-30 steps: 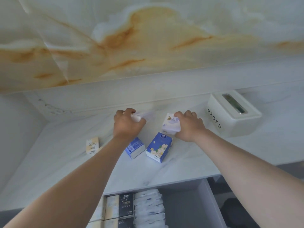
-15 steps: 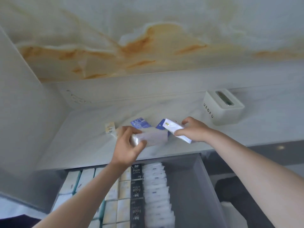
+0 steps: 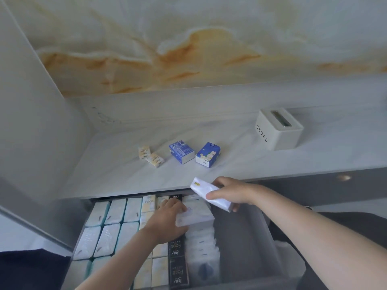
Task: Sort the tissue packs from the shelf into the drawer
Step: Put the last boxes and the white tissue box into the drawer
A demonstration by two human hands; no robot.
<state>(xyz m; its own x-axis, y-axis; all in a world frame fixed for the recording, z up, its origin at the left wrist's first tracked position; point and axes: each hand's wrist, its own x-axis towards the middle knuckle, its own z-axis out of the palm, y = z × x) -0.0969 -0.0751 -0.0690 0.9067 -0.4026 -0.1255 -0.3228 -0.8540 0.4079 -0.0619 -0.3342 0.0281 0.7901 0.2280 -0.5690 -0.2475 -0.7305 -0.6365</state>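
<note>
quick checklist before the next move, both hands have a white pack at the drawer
1. Left hand grips its white pack: ok.
2. That pack sits over the white row in the drawer: ok.
3. That pack fully seated in the row: cannot tell, blurred.
4. Right hand holds the second white pack securely: ok.
5. Bare drawer floor free to the right of the row: ok.
6. Shelf emptied: not ok, two blue packs and two yellow packs lie on it.
</note>
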